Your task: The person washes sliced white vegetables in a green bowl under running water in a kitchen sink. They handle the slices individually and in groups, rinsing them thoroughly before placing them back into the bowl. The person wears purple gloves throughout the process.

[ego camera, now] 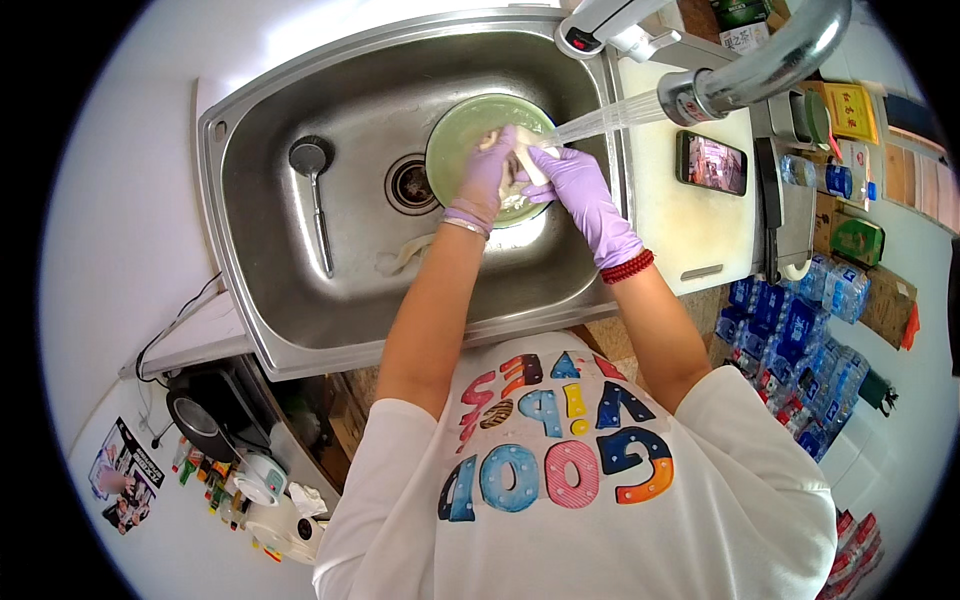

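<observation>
Both hands wear lilac gloves and work over a pale green bowl [454, 127] in the stainless steel sink [352, 97]. My left hand [484, 176] has its fingers closed around the left side of a soft, whitish piece of food [531, 163]; its exact kind is unclear. On the right side, my right hand [577, 187] pinches the same piece. A spray of water [611, 118] from the chrome faucet [694, 94] runs onto the piece and the hands. Water stands in the bowl. Its contents under the hands are partly hidden.
A round-headed dish brush [311, 161] lies in the sink, left of the drain [411, 184]. Below the drain is a pale, limp strip [411, 253]. Right of the sink, a phone [711, 163] rests on a white cutting board [664, 247], with a black-handled knife [769, 202] beyond.
</observation>
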### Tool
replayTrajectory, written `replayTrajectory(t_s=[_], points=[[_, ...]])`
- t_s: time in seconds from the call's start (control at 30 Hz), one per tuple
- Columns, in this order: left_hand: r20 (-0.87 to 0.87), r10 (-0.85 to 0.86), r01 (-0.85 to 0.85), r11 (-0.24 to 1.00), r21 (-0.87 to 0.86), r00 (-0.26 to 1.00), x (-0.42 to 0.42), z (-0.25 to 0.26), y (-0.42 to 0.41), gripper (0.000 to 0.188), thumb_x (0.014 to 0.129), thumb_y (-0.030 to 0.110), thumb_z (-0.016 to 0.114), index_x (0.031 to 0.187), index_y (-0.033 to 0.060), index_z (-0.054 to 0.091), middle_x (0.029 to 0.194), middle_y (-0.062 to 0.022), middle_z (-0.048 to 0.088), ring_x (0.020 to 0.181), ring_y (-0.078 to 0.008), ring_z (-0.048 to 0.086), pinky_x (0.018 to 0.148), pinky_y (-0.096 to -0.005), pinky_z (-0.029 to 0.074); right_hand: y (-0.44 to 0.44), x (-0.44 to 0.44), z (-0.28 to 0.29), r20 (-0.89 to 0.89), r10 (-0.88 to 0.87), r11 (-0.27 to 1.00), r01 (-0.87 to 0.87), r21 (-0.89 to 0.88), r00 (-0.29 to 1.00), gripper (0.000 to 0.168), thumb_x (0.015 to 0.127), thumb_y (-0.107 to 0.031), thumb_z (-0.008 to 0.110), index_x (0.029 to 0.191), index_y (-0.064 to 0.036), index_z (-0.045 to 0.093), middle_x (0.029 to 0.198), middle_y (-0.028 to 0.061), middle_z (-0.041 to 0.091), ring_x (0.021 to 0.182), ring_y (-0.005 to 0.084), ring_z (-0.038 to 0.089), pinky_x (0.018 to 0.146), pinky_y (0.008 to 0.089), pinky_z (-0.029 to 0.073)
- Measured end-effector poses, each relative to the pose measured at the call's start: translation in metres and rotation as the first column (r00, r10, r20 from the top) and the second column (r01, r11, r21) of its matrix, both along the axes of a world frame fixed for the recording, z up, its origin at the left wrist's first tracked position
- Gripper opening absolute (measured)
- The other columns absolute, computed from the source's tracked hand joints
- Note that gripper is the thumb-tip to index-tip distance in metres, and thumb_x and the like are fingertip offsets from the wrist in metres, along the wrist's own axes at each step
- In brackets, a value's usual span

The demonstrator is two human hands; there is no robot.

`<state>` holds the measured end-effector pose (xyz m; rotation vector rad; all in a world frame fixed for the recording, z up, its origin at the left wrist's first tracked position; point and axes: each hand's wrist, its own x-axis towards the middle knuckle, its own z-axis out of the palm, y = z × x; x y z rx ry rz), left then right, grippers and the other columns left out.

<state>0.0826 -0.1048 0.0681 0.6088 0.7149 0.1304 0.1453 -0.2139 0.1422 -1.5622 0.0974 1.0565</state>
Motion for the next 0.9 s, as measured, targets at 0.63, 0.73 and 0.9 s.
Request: replayTrajectory(t_s=[0.63, 0.73, 0.9], points=[[0.187, -0.041, 0.095, 0.952, -0.290, 0.982, -0.004, 0.025, 0.002, 0.039, 0.098, 0.030, 0.040, 0.126, 0.0027, 0.046, 0.121, -0.0107, 0.055, 0.110, -0.0197, 0.054, 0.092, -0.0315, 0.044, -0.022, -0.024, -0.002, 0.927, 0.277, 0.959, -0.130, -0.251, 0.251, 0.022, 0.078, -0.005, 0.063, 0.099, -0.011, 0.066, 0.102, 0.0108, 0.066, 0.086, 0.0261, 0.064, 0.075, 0.0343, 0.052], [0.198, -0.015, 0.072, 0.955, -0.287, 0.980, -0.007, 0.028, 0.009, 0.038, 0.098, 0.029, 0.041, 0.126, 0.0027, 0.046, 0.117, -0.0106, 0.056, 0.108, -0.0190, 0.055, 0.093, -0.0308, 0.045, -0.030, -0.022, 0.000, 0.889, 0.220, 0.975, -0.119, -0.187, 0.402, 0.021, 0.080, -0.010, 0.065, 0.100, -0.009, 0.066, 0.104, 0.0117, 0.066, 0.087, 0.0204, 0.066, 0.076, 0.0311, 0.052], [0.305, -0.066, 0.174, 0.923, -0.344, 0.950, -0.009, 0.030, 0.010, 0.039, 0.097, 0.025, 0.044, 0.129, 0.0024, 0.044, 0.119, -0.0109, 0.055, 0.109, -0.0202, 0.055, 0.093, -0.0326, 0.046, -0.011, -0.015, 0.001, 0.621, 0.027, 0.985, 0.085, -0.150, 0.783, 0.034, 0.084, -0.020, 0.065, 0.114, -0.004, 0.061, 0.095, 0.0137, 0.067, 0.079, 0.0132, 0.063, 0.071, 0.0270, 0.050]])
